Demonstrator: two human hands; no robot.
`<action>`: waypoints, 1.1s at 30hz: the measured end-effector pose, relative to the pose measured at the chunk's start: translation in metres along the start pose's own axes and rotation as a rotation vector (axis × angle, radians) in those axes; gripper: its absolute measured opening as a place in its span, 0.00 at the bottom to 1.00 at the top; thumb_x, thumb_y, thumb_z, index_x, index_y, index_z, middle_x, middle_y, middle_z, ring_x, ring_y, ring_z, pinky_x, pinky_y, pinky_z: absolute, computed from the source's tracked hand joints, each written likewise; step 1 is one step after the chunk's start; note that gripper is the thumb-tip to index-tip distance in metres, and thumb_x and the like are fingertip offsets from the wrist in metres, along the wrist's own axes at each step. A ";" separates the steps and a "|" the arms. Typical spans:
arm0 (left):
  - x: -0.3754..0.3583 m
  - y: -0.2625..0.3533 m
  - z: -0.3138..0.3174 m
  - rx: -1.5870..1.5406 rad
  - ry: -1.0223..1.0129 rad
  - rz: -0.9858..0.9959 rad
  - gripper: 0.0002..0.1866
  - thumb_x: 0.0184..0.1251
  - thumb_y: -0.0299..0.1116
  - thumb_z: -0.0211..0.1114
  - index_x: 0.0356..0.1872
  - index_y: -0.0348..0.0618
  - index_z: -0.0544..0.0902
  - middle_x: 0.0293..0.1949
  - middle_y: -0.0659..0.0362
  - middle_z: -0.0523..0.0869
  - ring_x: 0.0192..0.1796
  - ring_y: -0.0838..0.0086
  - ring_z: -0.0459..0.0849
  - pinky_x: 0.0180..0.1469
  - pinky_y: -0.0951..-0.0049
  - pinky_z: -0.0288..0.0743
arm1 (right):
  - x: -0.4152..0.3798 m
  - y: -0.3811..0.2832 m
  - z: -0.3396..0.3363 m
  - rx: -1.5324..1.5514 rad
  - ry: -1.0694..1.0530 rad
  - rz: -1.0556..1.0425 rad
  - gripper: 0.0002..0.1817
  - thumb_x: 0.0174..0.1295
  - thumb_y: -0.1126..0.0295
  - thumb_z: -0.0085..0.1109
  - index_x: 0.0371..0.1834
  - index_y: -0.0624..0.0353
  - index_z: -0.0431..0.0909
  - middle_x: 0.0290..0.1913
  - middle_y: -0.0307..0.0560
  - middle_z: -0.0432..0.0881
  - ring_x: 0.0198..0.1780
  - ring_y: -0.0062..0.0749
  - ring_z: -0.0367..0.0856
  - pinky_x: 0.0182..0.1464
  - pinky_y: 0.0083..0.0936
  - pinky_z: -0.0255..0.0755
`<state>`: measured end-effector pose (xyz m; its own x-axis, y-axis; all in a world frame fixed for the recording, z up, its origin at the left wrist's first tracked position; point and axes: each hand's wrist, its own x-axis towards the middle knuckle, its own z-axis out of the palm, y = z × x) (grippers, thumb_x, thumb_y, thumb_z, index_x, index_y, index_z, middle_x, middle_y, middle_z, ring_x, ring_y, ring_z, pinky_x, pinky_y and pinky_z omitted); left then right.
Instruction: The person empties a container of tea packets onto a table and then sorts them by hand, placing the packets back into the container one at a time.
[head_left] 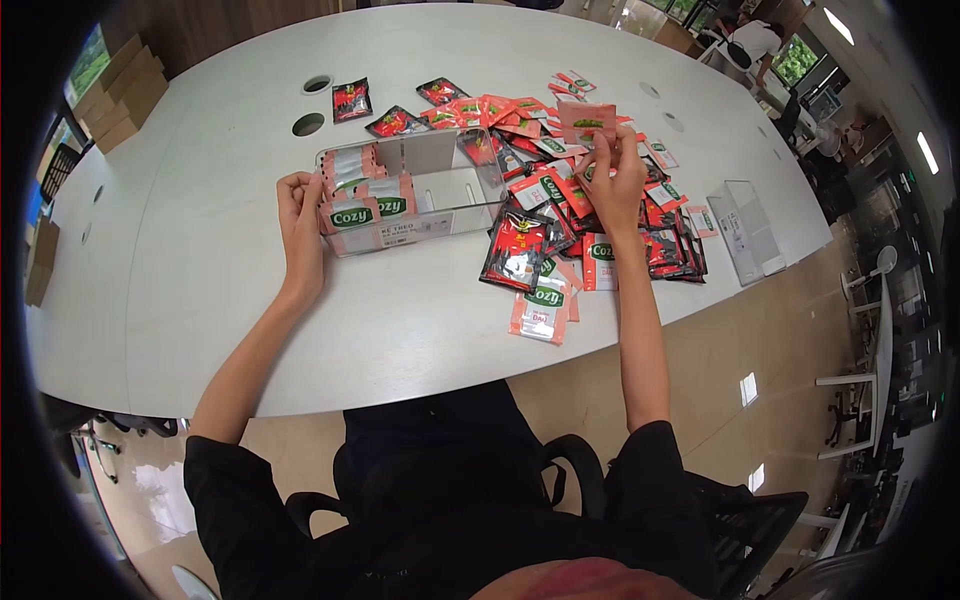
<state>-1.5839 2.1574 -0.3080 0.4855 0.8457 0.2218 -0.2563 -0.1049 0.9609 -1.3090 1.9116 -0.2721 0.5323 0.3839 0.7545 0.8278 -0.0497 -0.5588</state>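
Note:
My left hand [303, 235] grips the left end of a clear plastic box [450, 222], its fingers closed at the corner. Pink and white Cozy sachets [352, 216] stand in rows in the left part of the box. Above the pile, a pink sachet [588, 120] is pinched between the fingers of my right hand [615, 185]. Under and around that hand lies a loose heap of pink Cozy sachets [541, 190] and red-and-black sachets [518, 250]. Some of the heap's left side is hidden behind the box wall.
A second clear plastic box [745, 235] lies near the right edge of the white table [220, 330]. Two round cable holes [308, 124] are at the back left. Cardboard boxes [125, 95] stand beyond the table, and a person [755, 45] bends over at the far right.

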 end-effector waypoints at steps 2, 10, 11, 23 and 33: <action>0.002 -0.006 -0.005 0.050 -0.031 0.007 0.12 0.78 0.44 0.53 0.49 0.48 0.72 0.36 0.69 0.73 0.38 0.88 0.71 0.37 0.83 0.66 | 0.001 -0.003 -0.001 -0.007 -0.010 0.022 0.08 0.74 0.70 0.50 0.46 0.64 0.71 0.29 0.47 0.84 0.23 0.26 0.83 0.24 0.22 0.73; 0.000 -0.002 -0.001 -0.021 -0.036 0.012 0.11 0.80 0.41 0.52 0.48 0.44 0.70 0.33 0.68 0.72 0.36 0.86 0.68 0.40 0.84 0.63 | 0.001 -0.003 -0.002 -0.002 -0.010 0.056 0.08 0.72 0.68 0.56 0.42 0.63 0.74 0.33 0.46 0.84 0.28 0.25 0.85 0.31 0.21 0.75; 0.000 -0.002 0.000 -0.018 -0.034 0.007 0.11 0.80 0.41 0.52 0.48 0.44 0.70 0.33 0.68 0.73 0.37 0.86 0.68 0.41 0.84 0.63 | 0.000 0.001 -0.001 -0.012 -0.005 0.043 0.09 0.71 0.67 0.57 0.42 0.62 0.74 0.27 0.44 0.84 0.25 0.25 0.85 0.27 0.21 0.74; 0.001 -0.001 -0.002 0.010 -0.027 -0.017 0.11 0.80 0.40 0.52 0.48 0.44 0.70 0.34 0.67 0.72 0.38 0.85 0.69 0.44 0.83 0.65 | 0.001 -0.003 -0.005 -0.130 0.061 0.023 0.11 0.66 0.63 0.62 0.37 0.59 0.78 0.23 0.43 0.82 0.22 0.28 0.84 0.26 0.26 0.72; 0.000 -0.001 -0.002 0.004 -0.029 -0.020 0.11 0.80 0.40 0.52 0.48 0.43 0.70 0.33 0.67 0.72 0.37 0.85 0.68 0.43 0.83 0.65 | -0.001 0.007 0.002 0.084 -0.003 0.015 0.05 0.68 0.77 0.56 0.44 0.67 0.77 0.37 0.49 0.85 0.34 0.31 0.88 0.35 0.24 0.79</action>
<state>-1.5852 2.1587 -0.3095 0.5141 0.8324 0.2069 -0.2426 -0.0903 0.9659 -1.3041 1.9128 -0.2770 0.5434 0.3869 0.7450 0.8022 0.0223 -0.5967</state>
